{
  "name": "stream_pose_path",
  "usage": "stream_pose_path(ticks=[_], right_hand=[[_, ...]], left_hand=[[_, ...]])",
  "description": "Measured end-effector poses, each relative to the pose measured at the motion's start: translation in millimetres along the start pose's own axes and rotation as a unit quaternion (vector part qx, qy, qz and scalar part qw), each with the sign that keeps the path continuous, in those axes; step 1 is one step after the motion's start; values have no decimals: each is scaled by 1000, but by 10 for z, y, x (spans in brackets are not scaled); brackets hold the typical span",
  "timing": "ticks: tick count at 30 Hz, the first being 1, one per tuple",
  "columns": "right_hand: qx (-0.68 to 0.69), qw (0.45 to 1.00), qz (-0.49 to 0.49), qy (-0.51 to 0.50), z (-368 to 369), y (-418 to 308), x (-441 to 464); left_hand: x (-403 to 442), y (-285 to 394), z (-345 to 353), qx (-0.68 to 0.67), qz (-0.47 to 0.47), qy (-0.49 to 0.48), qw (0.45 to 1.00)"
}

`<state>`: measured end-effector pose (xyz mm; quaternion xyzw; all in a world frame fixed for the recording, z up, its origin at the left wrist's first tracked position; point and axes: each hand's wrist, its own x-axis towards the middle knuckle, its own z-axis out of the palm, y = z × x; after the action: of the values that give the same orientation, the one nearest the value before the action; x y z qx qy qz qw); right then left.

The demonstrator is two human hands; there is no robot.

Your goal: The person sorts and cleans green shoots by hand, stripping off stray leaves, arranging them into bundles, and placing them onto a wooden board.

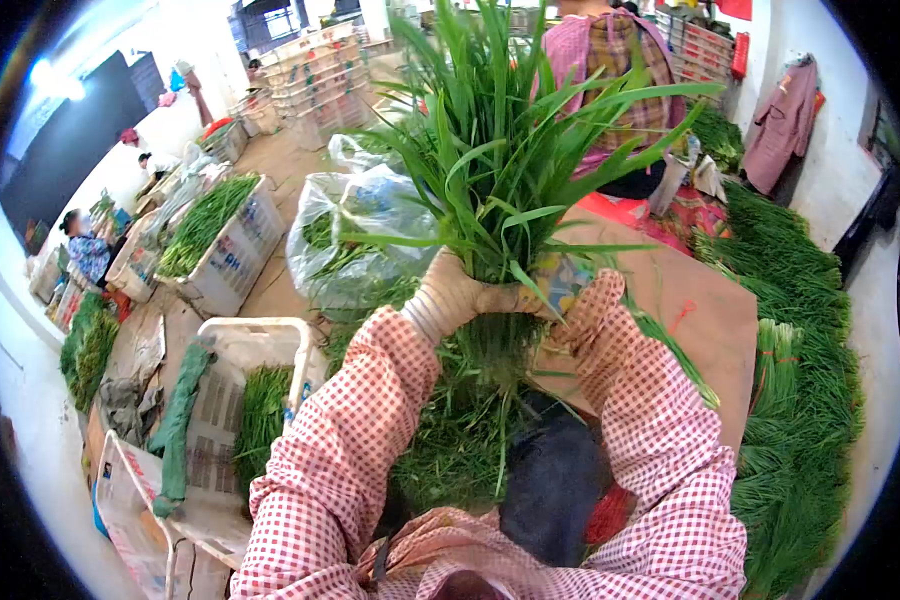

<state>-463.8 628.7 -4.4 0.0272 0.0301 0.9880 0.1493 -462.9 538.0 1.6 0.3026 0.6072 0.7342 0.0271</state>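
A large bunch of long green leafy stalks (500, 170) stands upright in front of me, its leaves fanning out at the top. My left hand (453, 300), in a pale glove, is wrapped round the lower part of the bunch from the left. From the right my right hand (558, 285) closes round the same bunch, its fingers partly hidden by leaves. Under the hands hang the stalk ends, above a heap of loose greens (450, 440) near my legs. Just behind the bunch, a clear plastic bag (315, 215) holds more greens.
White crates (255, 335) with greens stand at left. A brown board (715, 310) lies at right, beside tied bundles (775, 365) and a long pile of greens (800, 480). A person (610, 70) is just beyond the bunch; another person (88, 250) sits far left.
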Motion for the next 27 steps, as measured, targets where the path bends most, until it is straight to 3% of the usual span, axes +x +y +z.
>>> stream_pose_path(ticks=[1,2,3,4,6,8,9,10,11,12,13,14,15,17,18,20,21,22,23,24,25,26,27], right_hand=[[-107,987,104,-63,31,-99,-22],[-229,946,186,-131,140,-185,-52],[-343,885,239,-206,258,-236,-88],[-419,831,258,-260,367,-232,-164],[-520,737,265,-340,495,-179,-349],[-559,696,258,-369,452,-39,-566],[-570,685,252,-377,393,46,-657],[-579,677,247,-382,324,140,-748],[-584,672,247,-383,245,228,-839],[-589,670,243,-381,161,333,-898],[-586,673,244,-379,90,419,-938],[-582,678,245,-376,25,493,-964],[-573,688,248,-370,-33,562,-971],[-539,716,266,-355,-136,666,-934],[-509,736,279,-347,-155,686,-885],[-388,797,323,-332,-231,730,-760],[-284,824,357,-335,-280,757,-718],[-157,833,398,-351,-326,796,-698],[-35,814,443,-373,-343,833,-748],[36,781,471,-408,-314,858,-897],[-126,777,387,-481,-214,827,-1154],[-284,742,286,-536,-146,783,-1409],[-376,686,176,-598,-172,731,-1568]], left_hand=[[-177,291,-71,308,16,-26,951],[-353,589,-137,584,46,-40,810],[-468,723,-147,368,10,-40,929],[-611,822,-175,370,3,-34,928],[-911,984,-263,236,-76,-20,969],[-1154,1095,-263,122,-138,-6,983],[-1242,1151,-235,82,-160,2,984],[-1210,1219,-133,-52,-215,119,968],[-1205,1265,-33,-185,-266,235,917],[-1285,1257,10,-309,-306,345,832],[-1443,924,-265,-86,-263,168,946],[-1598,603,-534,146,-147,45,977],[-1684,755,-485,293,-156,56,942],[-1851,1082,-373,569,-191,67,797],[-2040,1134,-429,548,-135,84,821],[-2268,1396,-509,466,-191,116,856],[-2348,1548,-494,399,-304,128,856],[-2505,1464,-521,234,-323,185,898],[-2583,1508,-436,152,-397,171,889],[-2734,1303,-422,-109,-397,153,899],[-2865,1059,-397,-363,-368,124,847],[-2892,968,-242,-379,-341,137,849],[-2962,747,-318,-391,-291,211,847]])
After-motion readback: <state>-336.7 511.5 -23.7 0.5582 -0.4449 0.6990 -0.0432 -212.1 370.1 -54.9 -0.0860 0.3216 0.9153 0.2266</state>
